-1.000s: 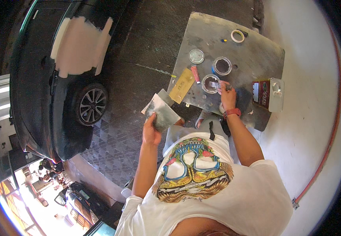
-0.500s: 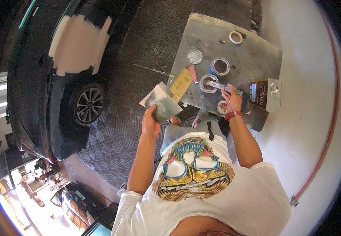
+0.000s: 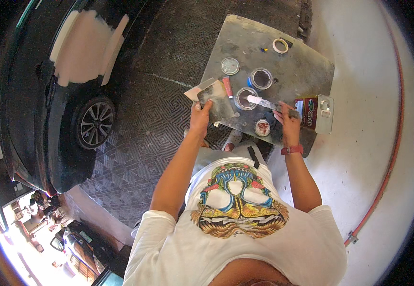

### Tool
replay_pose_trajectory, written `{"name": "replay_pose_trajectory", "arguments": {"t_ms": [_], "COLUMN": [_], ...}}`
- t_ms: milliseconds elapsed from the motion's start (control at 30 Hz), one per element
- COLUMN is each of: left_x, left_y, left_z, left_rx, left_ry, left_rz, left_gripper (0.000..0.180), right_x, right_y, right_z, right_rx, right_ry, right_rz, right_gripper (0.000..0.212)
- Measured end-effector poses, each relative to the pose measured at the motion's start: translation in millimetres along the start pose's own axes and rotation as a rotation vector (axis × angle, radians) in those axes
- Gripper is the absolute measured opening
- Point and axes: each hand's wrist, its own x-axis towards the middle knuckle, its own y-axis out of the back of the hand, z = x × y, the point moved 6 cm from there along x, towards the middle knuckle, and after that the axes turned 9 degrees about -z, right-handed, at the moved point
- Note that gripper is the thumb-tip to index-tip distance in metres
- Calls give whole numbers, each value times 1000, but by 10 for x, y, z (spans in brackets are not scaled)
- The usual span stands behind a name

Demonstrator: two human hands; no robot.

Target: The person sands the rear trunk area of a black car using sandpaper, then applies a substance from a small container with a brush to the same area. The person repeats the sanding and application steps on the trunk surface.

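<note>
My left hand [image 3: 200, 119] is closed on a stack of thin flat plates. The top plate [image 3: 222, 107] is grey and smeared; a paler one [image 3: 196, 90] sticks out behind it, over the table's left edge. In my right hand [image 3: 289, 126] is a putty knife [image 3: 264, 102], its blade pointing left and coated with pale paste near the tip. That tip hangs over an open round can [image 3: 238, 100] with dark contents; whether it touches them I cannot tell. Nearest my right hand lies a small round container [image 3: 262, 127] with reddish contents.
On the grey table [image 3: 240, 40] stand a blue can [image 3: 260, 79], a round lid [image 3: 230, 66], a red tube [image 3: 228, 87], a tape roll [image 3: 280, 46] and a rectangular tin [image 3: 308, 113]. A dark car [image 3: 35, 128] with a pinkish patch [image 3: 80, 52] stands left; a white wall [image 3: 359, 119] right.
The plates in my left hand have moved right and over the table's edge, covering the tan sheet seen before. The putty knife's pasted tip now shows above the can.
</note>
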Motion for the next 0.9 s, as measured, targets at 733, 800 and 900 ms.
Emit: {"name": "replay_pose_trajectory", "arguments": {"t_ms": [733,800,900], "left_x": [-920,-872,-738], "left_y": [1041,1023,949], "left_z": [-317,-303,-254], "left_rx": [-191,-164,-126], "left_ry": [50,52,41], "left_rz": [287,277,236], "left_gripper": [34,35,39], "right_x": [681,656,624], "right_y": [-164,-174,-127], "right_z": [875,904,914], "right_rx": [222,246,372], "right_ry": [-167,-181,-196], "right_rz": [39,30,10], "right_gripper": [31,31,33]}}
